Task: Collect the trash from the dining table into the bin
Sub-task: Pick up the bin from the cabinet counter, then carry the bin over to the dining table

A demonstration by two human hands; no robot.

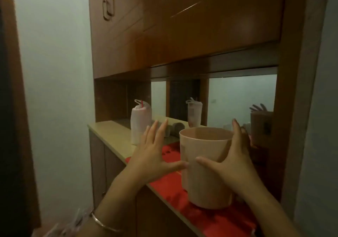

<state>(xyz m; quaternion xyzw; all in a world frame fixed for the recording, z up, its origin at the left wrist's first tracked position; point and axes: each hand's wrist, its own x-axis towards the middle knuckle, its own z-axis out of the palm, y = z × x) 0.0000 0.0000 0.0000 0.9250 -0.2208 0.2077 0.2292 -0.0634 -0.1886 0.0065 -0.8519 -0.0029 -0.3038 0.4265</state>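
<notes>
1. Reaching for the bin (205, 165), I have both hands spread wide on either side of it; it stands upright on the counter (109, 132), right of centre in the frame, open mouth up so trash can drop straight in.
2. My right hand (228, 161) lies against the bin's right wall, fingers flat along it up to the rim and thumb across the front. I judge this a resting contact, not yet a closed grip.
3. My left hand (155, 156) is fully open, fingers fanned; only the thumb tip reaches the bin's left wall. It holds nothing.
4. Placing one palm on each side makes sense to me: the bin is wide and smooth, so two hands will carry it better than one.
5. Under the bin lies a red cloth (210, 216) that could slip as I lift.
6. A bagged cup with a red straw (140, 123) stands well apart at centre left.
7. No dining table is in view, so I judge the collecting has not begun.
</notes>
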